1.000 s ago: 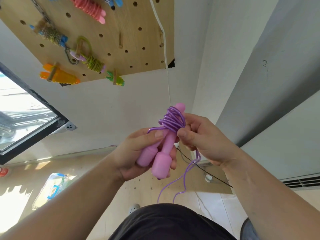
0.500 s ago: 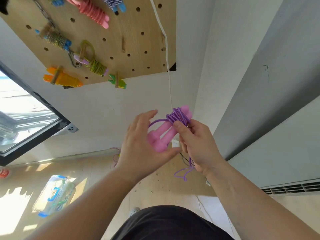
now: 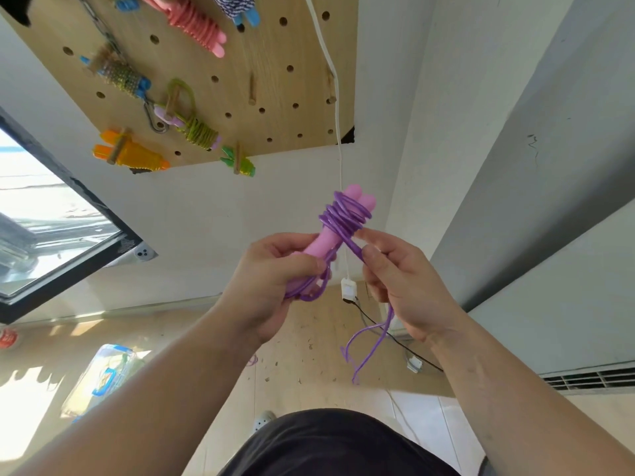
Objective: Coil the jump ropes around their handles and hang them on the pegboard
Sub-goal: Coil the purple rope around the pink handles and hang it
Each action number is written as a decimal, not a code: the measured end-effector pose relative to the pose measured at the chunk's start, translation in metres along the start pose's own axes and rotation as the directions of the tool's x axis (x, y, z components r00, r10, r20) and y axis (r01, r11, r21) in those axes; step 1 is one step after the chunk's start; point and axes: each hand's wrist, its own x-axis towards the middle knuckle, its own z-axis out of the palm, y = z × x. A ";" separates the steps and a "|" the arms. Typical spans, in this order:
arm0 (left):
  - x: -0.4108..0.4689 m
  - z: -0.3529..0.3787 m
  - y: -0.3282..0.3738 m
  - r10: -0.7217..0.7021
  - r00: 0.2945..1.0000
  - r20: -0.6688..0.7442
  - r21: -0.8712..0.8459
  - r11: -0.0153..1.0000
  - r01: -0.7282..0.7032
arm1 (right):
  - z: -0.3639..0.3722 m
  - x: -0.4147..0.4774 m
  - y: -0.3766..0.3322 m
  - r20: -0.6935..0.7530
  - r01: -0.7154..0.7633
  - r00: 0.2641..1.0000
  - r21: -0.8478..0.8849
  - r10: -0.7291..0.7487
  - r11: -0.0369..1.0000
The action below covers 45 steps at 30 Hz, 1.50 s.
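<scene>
Left grip (image 3: 271, 280) is back to a full wrap on the lower ends of the pink handles (image 3: 319, 242). Half a second ago its fingers were splayed open across them, mid re-grip. The bundle also sits higher in frame than a second ago: now centre frame, tips pointing up-right, below the pegboard (image 3: 275, 42) in the upper left. Read: another turn has probably gone on, hold is re-set, winding is ongoing.

Right grip (image 3: 402, 283) pinches the purple rope (image 3: 343, 216) between thumb and forefinger, just below-right of the coil. The strand runs taut from coil to pinch. The coil sits on the upper half of the handles, several turns loosely stacked, above the left grip. A few slack loops bunch under the left grip's fingers near the handle bottoms. Loose tail (image 3: 356, 372) hangs out of the right grip toward lower centre, so only a short run is left to wind.

Judgement: coiling mostly done but not finished; hanging not started. Several wound ropes already hang on the pegboard, and a bare peg (image 3: 253, 92) is free to their right. Risk: the turns are loose and could slide off the tips if tension drops.
</scene>
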 end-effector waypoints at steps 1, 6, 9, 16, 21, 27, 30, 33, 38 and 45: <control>-0.003 0.000 0.000 -0.053 0.995 0.090 -0.032 0.998 0.056 | -0.003 0.000 -0.003 0.028 0.035 0.999 0.009 -0.035 0.999; -0.009 -0.003 -0.007 -0.201 0.873 0.444 -0.185 0.933 0.309 | -0.011 -0.003 -0.018 0.202 0.159 0.968 -0.034 -0.149 0.987; -0.008 -0.003 -0.010 -0.203 0.807 0.554 -0.194 0.911 0.363 | -0.007 -0.006 -0.020 0.148 0.204 0.970 -0.076 -0.191 0.976; -0.012 0.009 0.000 -0.084 0.987 0.137 0.067 0.995 0.076 | 0.009 -0.007 -0.016 -0.095 0.177 0.978 -0.110 -0.187 0.978; -0.020 0.021 -0.022 0.508 0.850 0.141 0.880 0.330 -0.343 | 0.029 -0.006 -0.021 -0.269 0.118 0.950 -0.150 -0.156 0.982; -0.005 0.023 -0.029 0.661 0.734 0.157 0.974 0.020 -0.227 | 0.035 -0.007 -0.024 -0.363 0.090 0.919 -0.179 -0.151 0.980; -0.004 0.025 -0.029 0.665 0.717 0.210 0.976 -0.095 -0.198 | 0.039 -0.005 -0.025 -0.410 0.077 0.903 -0.137 -0.127 0.988; -0.003 0.026 -0.032 0.662 0.716 0.221 0.957 -0.007 -0.290 | 0.043 -0.003 -0.024 -0.455 0.029 0.888 -0.096 -0.070 0.995; -0.009 0.022 -0.024 0.608 0.791 0.071 0.865 0.358 -0.353 | 0.034 -0.006 -0.022 -0.358 0.021 0.933 0.011 -0.016 1.000; -0.014 0.020 -0.007 0.193 0.975 -0.110 0.368 0.919 -0.140 | 0.014 -0.008 -0.034 -0.157 0.014 0.988 0.021 -0.011 1.000</control>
